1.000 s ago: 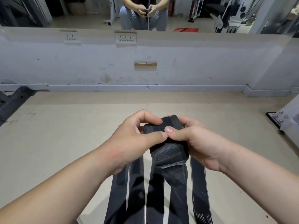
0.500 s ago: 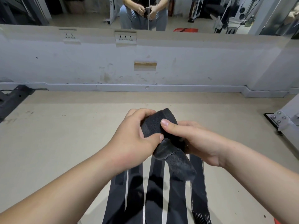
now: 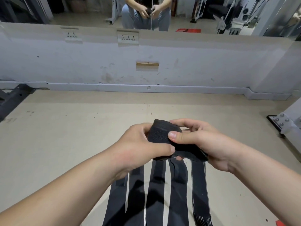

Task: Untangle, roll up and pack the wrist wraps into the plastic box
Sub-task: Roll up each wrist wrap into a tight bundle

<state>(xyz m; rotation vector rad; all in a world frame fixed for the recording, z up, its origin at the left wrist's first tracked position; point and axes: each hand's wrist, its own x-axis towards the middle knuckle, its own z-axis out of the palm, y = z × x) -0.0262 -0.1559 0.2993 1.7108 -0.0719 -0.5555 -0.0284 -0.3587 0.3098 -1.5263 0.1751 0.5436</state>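
Note:
A black wrist wrap, rolled into a thick wad (image 3: 160, 133), is held above the floor between both hands. My left hand (image 3: 138, 147) grips its left side, thumb under the roll's lower edge. My right hand (image 3: 205, 144) holds the right side, thumb pressed on top, fingers curled behind. The last short bit of this wrap (image 3: 190, 154) sticks out under my right palm. Several other black wraps (image 3: 157, 193) lie flat side by side on the floor below my hands. The plastic box is not in view.
Beige floor (image 3: 65, 144) stretches to a white wall with a mirror above. A dark metal frame foot (image 3: 13, 98) lies at far left. A grey bolted machine base (image 3: 286, 124) stands at right. A small red item (image 3: 279, 223) shows at bottom right.
The loose tail that hung down from the roll has been wound up; only a short end remains under my right hand. The roll has turned and become thicker.

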